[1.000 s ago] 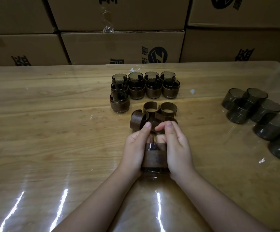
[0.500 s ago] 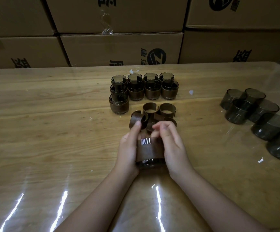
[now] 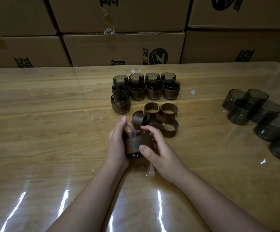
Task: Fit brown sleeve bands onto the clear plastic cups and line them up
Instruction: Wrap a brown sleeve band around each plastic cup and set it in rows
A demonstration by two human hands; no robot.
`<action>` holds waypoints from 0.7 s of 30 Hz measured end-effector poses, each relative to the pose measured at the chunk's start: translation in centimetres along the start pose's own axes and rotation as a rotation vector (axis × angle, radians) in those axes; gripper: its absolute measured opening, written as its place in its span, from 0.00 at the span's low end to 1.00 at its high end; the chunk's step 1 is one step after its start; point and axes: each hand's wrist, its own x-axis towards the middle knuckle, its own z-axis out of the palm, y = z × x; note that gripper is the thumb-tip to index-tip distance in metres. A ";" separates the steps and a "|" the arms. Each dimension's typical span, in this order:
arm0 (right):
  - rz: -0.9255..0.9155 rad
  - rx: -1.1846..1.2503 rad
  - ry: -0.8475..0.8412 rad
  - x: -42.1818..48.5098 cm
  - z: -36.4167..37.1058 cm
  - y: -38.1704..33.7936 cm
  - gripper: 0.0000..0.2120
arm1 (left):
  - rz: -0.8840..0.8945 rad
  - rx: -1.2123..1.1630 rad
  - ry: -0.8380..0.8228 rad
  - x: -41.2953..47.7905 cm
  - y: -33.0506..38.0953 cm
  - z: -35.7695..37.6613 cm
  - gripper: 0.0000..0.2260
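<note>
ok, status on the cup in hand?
Left hand and right hand both grip the cup. Brown band on it, not yet lined up with finished cups. Loose bands lie between.

forearms converge mid-frame; left hand and right hand each curl fingers round one brown-banded clear plastic cup.

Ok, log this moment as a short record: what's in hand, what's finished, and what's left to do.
in hand: held cup, brown band already round it
grip: left hand and right hand curl round its sides
finished: banded cups in rows, far centre
spare: loose sleeve bands heaped just beyond the hands
left to do: bare cups clustered at right
backdrop: cardboard boxes
</note>
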 end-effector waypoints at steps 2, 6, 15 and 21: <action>-0.014 -0.002 0.004 0.0 0.0 -0.1 0.21 | 0.024 0.111 -0.006 -0.2 0.2 0.1 0.16; -0.045 -0.011 0.018 -0.1 0.2 0.0 0.20 | 0.075 0.217 -0.010 -0.4 0.7 0.1 0.18; -0.065 0.046 0.054 -0.2 0.4 0.1 0.20 | 0.093 0.257 -0.013 -0.3 0.7 0.2 0.19; -0.078 0.066 0.054 0.0 0.3 0.1 0.20 | 0.077 0.258 -0.027 -0.5 0.9 0.4 0.22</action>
